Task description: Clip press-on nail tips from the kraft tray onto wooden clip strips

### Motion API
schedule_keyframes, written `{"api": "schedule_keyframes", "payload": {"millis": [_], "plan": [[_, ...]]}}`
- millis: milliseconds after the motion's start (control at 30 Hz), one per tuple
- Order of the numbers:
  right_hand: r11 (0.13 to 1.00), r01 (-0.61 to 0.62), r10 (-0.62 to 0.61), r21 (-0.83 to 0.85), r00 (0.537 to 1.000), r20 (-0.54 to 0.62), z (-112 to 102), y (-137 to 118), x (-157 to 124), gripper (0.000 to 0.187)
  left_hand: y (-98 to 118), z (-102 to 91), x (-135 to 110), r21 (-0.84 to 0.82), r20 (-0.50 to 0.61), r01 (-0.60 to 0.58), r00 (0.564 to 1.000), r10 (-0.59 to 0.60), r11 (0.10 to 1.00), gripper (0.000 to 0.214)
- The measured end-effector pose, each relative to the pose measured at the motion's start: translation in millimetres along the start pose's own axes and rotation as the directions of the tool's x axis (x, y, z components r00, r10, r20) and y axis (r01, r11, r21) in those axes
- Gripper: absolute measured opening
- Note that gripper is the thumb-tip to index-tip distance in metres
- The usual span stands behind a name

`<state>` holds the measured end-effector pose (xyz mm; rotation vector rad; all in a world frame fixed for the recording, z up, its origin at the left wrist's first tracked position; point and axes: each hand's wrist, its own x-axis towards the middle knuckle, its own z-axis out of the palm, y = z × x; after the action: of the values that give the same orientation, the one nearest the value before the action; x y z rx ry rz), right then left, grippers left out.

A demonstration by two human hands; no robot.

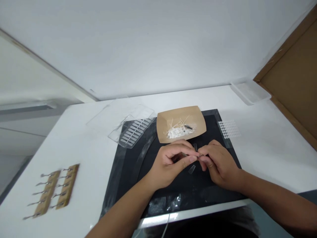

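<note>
Above the black mat (173, 185), my left hand (170, 162) and my right hand (220, 162) meet fingertip to fingertip. Both are closed in a pinch around something tiny and dark between them, too covered by the fingers to name. Just below the fingertips a clear false nail tip (192, 169) lies on the mat. Another clear nail tip (195, 146) shows just beyond them. Behind my hands stands a brown paper tray (180, 115) with white scraps, thin strips and a dark bit inside.
A clear case (119, 135) with rows of nail tips lies back left, by a clear lid (104, 115). Metal clips stand in two wooden strips (66, 190) at left. Right are a sheet of white tabs (229, 129) and a translucent bin (251, 92). A wall closes the back.
</note>
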<state>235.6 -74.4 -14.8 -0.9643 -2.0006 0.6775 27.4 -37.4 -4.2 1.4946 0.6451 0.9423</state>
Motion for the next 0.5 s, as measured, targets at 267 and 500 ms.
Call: {"api": "schedule_keyframes", "payload": {"millis": [267,500], "plan": [[0.998,-0.005,0.004,0.064,1.000,0.023,-0.8,-2.5,-0.7,0.029,0.3,-1.5,3.3,-0.133,0.083,0.029,0.996,-0.018,0.991,0.010],[0.974,0.153,-0.167,-0.164,0.983,-0.073,-3.7,-0.5,1.8,0.020,-2.8,1.9,-0.7,-0.158,0.052,0.090,0.995,-0.082,0.983,0.011]]}}
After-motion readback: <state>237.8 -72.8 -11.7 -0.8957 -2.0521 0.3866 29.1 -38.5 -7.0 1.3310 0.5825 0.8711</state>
